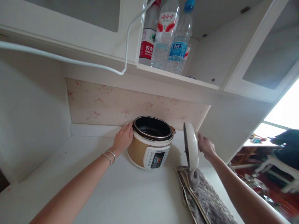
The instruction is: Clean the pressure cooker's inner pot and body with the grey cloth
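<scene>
A gold and white electric pressure cooker (pixel 137 151) stands uncovered on the white counter, its black inside showing and its control panel facing me. My left hand (pixel 123 137) grips the cooker's left side at the rim; its fingertips are partly hidden. To the right of the cooker, my right hand (pixel 206 145) is closed on the back of the cooker's white lid (pixel 192 147), which is held on edge, apart from the pot, dark underside turned left. The lid's handle is hidden behind it. A folded grey-brown cloth (pixel 207 196) lies just below the lid.
Several plastic bottles (pixel 161 46) stand on the open cabinet shelf above. A white cable (pixel 88 64) hangs across the upper left. Behind the cooker is a flower-patterned wall panel (pixel 112 102). A white stool (pixel 275 168) stands on the floor at the right.
</scene>
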Tool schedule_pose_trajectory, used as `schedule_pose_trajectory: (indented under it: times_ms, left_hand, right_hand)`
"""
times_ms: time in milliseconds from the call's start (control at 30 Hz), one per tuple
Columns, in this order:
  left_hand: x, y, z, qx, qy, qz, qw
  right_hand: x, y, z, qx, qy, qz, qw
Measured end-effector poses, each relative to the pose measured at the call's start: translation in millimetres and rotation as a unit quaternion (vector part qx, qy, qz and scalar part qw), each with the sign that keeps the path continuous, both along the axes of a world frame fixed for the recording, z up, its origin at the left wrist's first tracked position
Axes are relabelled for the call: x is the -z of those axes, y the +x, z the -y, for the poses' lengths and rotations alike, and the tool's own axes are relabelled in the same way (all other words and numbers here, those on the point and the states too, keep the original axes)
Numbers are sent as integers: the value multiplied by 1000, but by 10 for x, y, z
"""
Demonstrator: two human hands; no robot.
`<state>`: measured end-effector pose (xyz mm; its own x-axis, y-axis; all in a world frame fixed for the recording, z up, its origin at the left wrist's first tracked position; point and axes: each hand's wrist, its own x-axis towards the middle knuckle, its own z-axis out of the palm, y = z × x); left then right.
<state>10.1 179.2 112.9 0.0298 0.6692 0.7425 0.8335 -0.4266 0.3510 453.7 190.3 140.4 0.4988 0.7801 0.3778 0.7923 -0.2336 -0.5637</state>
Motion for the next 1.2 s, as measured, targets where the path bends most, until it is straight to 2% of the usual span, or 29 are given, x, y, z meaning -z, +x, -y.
schedule_pose_trajectory:
  times_ms: [100, 233, 333, 400, 533, 633, 733, 900, 1200]
  left_hand:
    - [33, -8, -23, 0, 0, 1, 1000]
    - [55, -1, -38, 4, 3, 24, 1000]
    - [47, -3, -18, 18, -4, 60, 998]
    - [35, -20, -1, 37, -28, 91, 995]
    - [16, -72, 4, 72, -89, 151, 982]
    - [12, -97, -16, 83, -104, 168, 977]
    - [19, -108, -39, 91, -101, 170, 976]
    - [40, -115, -59, 94, -92, 160, 978]
    - [34, -115, -56, 101, -83, 162, 978]
  right_hand:
    - [-447, -168, -39, -7, -41, 70, 997]
    - [-1011, -602, -34, -44, -30, 130, 990]
    - [-1294, -1041, -51, -103, 4, 197, 975]
    - [-1396, -1353, -84, -142, 21, 237, 961]
    - [-1427, -1936, -174, -196, 11, 315, 928]
    - [-1352, -2270, -249, -229, -9, 379, 896]
    - [-1249, -2477, -329, -246, -20, 417, 875]
    - [-1171, -2622, -463, -237, -57, 426, 871]
    - [-1128, -2863, -594, -198, -102, 397, 890]
